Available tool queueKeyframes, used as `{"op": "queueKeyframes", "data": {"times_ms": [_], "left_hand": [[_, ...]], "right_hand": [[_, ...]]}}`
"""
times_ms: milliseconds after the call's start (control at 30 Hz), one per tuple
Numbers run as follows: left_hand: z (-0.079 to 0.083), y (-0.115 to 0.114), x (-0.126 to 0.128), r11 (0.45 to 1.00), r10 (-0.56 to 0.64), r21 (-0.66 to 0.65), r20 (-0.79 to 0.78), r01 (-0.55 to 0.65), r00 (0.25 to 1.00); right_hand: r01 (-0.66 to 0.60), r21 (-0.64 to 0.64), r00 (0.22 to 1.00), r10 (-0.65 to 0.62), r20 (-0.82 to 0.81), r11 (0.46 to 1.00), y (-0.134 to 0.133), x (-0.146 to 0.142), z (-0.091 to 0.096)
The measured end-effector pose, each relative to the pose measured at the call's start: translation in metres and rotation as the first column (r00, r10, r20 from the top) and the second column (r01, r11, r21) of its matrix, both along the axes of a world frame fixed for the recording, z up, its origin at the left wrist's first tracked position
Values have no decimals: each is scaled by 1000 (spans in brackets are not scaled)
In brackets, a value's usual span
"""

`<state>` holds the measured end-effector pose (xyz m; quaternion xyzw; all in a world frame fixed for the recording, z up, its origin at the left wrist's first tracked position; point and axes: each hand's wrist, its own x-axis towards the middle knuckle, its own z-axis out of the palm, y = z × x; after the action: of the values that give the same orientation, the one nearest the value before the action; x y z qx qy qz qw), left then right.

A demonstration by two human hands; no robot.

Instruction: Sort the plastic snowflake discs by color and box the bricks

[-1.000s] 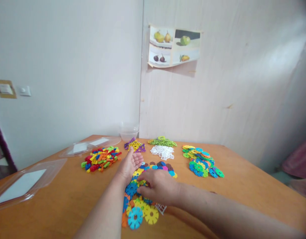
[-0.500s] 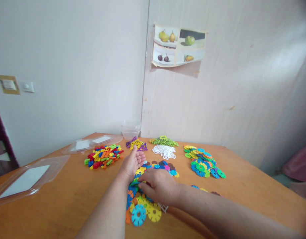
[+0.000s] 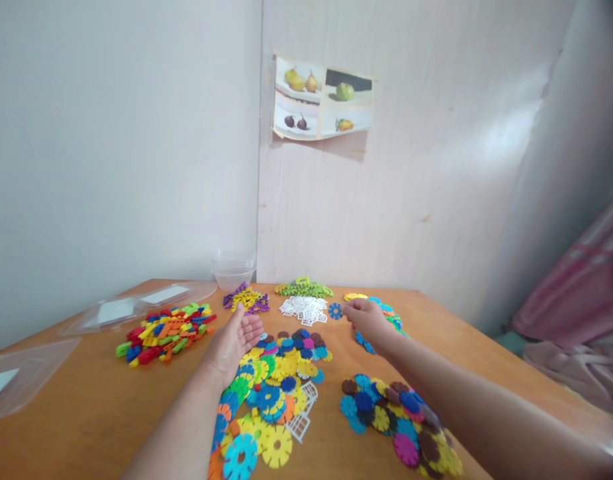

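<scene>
The right hand point(image 3: 369, 321) pinches a blue disc point(image 3: 335, 311) by its rim, just beside the white lattice pieces point(image 3: 303, 310). This hand hides part of the far disc pile point(image 3: 388, 309); its forearm runs along the near disc pile point(image 3: 381, 417). The left hand point(image 3: 235, 341), fingers extended, and its forearm obstruct the left edge of the mixed pile point(image 3: 269, 399). The left frame edge cuts off a clear lid point(image 3: 36, 365). Transparent bowls point(image 3: 234, 272) stand behind purple and yellow pieces point(image 3: 246, 299).

The right hand point(image 3: 370, 323) pinches a blue disc point(image 3: 331, 311) — the left hand point(image 3: 232, 344), palm inward, flanks mixed discs point(image 3: 288, 365).
</scene>
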<state>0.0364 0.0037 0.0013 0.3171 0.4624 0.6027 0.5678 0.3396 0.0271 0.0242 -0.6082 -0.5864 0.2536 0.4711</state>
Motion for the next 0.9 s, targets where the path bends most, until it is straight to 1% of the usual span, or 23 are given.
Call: {"op": "queueKeyframes", "data": {"times_ms": [67, 167, 267, 333, 467, 633, 767, 900], "left_hand": [[1, -1, 0, 1000, 5, -3, -1, -5, 1000], [1, -2, 0, 1000, 10, 0, -3, -10, 1000], [2, -1, 0, 1000, 11, -10, -10, -11, 1000], [2, 0, 0, 1000, 12, -26, -20, -12, 1000], [2, 1, -1, 999, 9, -32, -32, -10, 999], [4, -2, -1, 1000, 22, -18, -36, -22, 999], [6, -4, 1, 999, 20, -26, -40, -21, 999], [6, -5, 1, 999, 14, -30, -53, -15, 998]], "right_hand": [[104, -13, 994, -104, -38, 995, 17, 29, 3], [249, -34, 964, -251, -92, 968, 36, 67, 6], [359, -48, 923, -362, -131, 932, 48, 96, 5], [404, -63, 901, -408, -145, 913, 53, 108, 3], [453, -102, 873, -464, -151, 885, 64, 120, 0], [489, -142, 852, -506, -133, 860, 80, 122, -4], [501, -166, 846, -521, -111, 849, 89, 122, -9], [497, -187, 854, -516, -70, 848, 91, 122, -13]]}}
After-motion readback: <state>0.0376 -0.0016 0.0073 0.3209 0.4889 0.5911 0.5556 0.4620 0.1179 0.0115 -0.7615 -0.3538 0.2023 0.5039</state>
